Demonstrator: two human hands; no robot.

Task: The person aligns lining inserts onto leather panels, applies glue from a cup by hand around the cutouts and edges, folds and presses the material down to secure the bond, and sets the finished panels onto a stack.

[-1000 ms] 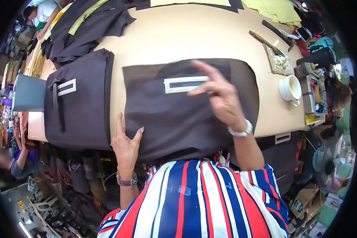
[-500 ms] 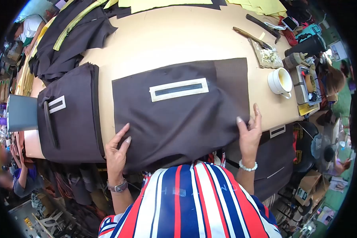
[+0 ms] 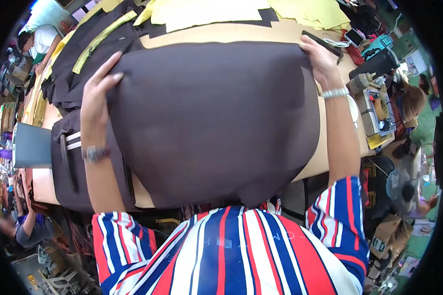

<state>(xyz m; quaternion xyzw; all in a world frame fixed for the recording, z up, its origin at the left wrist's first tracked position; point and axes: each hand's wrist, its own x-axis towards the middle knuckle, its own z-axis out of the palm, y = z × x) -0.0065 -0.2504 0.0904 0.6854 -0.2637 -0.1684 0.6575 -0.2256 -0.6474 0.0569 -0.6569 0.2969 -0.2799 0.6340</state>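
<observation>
**A:** Where is the dark cloth (image 3: 217, 120), and what is the grip on it?
**B:** Spread over the desk (image 3: 221, 33), between the person's two hands; near edge drooping close to the striped shirt (image 3: 241, 255). Left hand (image 3: 96, 98) grasping the far left corner, thumb on the upper face. Right hand (image 3: 325, 61) on the far right corner, seemingly grasping too; thumb hidden.

**A:** Likely handling?
**B:** Judged light and limp, with slight body: the far edge runs nearly straight between the hands, while the near part sags and bunches. Matt surface, so probably not slippery. Not fragile by the look of it, though apt to crease.

**A:** Best places to hold?
**B:** The two far corners, as here; even tension along that edge should keep the sheet flat. A one-handed hold in the middle would probably let it fold.

**A:** Any writing?
**B:** None visible on the cloth. Faint pale letters across the shirt, too broken to make out a word. Cardboard box (image 3: 386, 243), low at right, bears a dark printed mark, too small to read. No brand legible on the phone (image 3: 353, 37) at the far right.
</observation>
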